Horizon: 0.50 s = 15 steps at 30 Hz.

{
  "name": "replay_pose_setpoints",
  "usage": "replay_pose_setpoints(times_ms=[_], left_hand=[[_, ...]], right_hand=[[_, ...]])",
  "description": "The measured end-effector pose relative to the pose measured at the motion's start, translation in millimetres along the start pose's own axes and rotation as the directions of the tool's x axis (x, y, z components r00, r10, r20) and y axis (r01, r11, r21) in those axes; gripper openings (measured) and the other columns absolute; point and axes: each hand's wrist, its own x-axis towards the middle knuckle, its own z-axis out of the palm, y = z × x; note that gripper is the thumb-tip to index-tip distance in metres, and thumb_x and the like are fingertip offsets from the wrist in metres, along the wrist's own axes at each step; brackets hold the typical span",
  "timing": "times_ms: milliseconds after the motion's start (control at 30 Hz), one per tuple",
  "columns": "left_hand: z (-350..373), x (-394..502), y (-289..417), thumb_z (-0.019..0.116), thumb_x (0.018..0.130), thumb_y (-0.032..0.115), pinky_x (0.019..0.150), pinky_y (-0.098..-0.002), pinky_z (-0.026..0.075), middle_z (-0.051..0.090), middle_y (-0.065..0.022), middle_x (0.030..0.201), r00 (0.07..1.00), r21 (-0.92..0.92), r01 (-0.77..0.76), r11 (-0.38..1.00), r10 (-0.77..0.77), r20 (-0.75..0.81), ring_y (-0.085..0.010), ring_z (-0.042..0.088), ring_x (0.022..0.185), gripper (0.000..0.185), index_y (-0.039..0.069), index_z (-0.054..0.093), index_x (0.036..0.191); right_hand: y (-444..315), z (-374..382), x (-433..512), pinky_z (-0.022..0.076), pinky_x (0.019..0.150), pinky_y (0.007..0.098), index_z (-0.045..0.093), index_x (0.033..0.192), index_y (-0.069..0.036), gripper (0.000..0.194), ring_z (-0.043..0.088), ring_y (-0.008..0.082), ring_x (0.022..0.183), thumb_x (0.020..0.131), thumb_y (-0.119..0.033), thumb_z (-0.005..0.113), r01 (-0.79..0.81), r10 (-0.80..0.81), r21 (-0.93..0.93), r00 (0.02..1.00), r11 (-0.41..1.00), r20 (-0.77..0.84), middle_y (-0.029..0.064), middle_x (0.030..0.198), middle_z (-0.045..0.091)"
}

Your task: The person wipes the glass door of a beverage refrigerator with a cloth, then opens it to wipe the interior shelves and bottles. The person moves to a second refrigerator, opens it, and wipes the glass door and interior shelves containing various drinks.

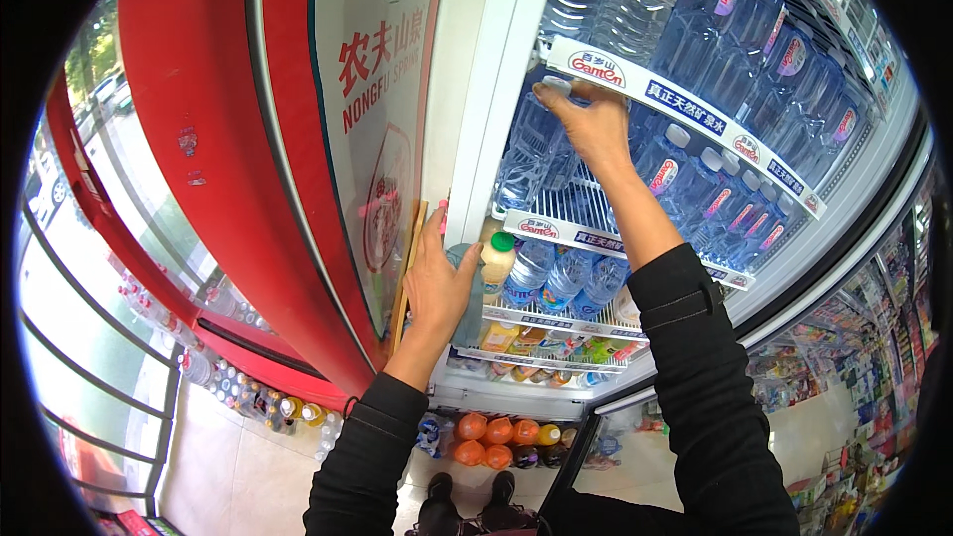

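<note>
My right hand (592,119) reaches in just under a shelf edge strip of an upright drinks fridge, its thumb and fingers around the white-capped top of a clear plastic water bottle (525,156). That bottle leans at the left end of the wire shelf. More water bottles (659,171) stand in rows to the right. My left hand (439,286) is at the fridge's left edge, holding a grey-green cloth (467,298) between thumb and fingers. Beside it, inside the fridge, stands a bottle with a green cap (497,260). The left fingertips touch near a pink item by the white frame (484,112).
A red fridge side (186,89) rises at the left. The glass door (581,454) stands open at the lower right. Bottles with orange tops (499,430) stand on the floor below the fridge, near my feet. More bottles (246,394) line the floor at left. Stocked shelves (856,357) are at right.
</note>
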Motion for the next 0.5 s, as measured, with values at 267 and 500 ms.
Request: replay_pose_setpoints(times_ms=[267, 500], left_hand=[[-15.1, 13.7, 60.2, 0.073, 0.08, 0.011, 0.09, -0.0373, 0.052, 0.06, -0.0164, 0.126, 0.886, -0.117, -0.416, 0.902, 0.373, -0.276, -0.0334, 0.062, 0.112, 0.047, 0.005, 0.058, 0.124], [-22.8, 69.2, 118.2, 0.066, 0.083, 0.016, 0.096, -0.0399, 0.05, 0.055, -0.0145, 0.136, 0.847, 0.01, -0.532, 0.847, 0.532, 0.002, -0.0342, 0.058, 0.118, 0.054, 0.012, 0.052, 0.135]], right_hand=[[-11.2, -33.2, -13.5, 0.0435, 0.099, 0.0375, 0.072, 0.103, 0.004, 0.057, 0.061, 0.0332, 0.112, 0.088, -0.049, 0.058, -0.05, 0.059, -0.082, 0.991, 0.995, 0.121, 0.0229, 0.117, 0.066], [2.5, -55.1, -4.1, 0.0428, 0.101, 0.0386, 0.058, 0.131, -0.006, 0.044, 0.058, 0.0383, 0.118, 0.089, -0.018, 0.059, 0.027, 0.024, -0.135, 0.932, 0.99, 0.361, 0.0233, 0.125, 0.061]])
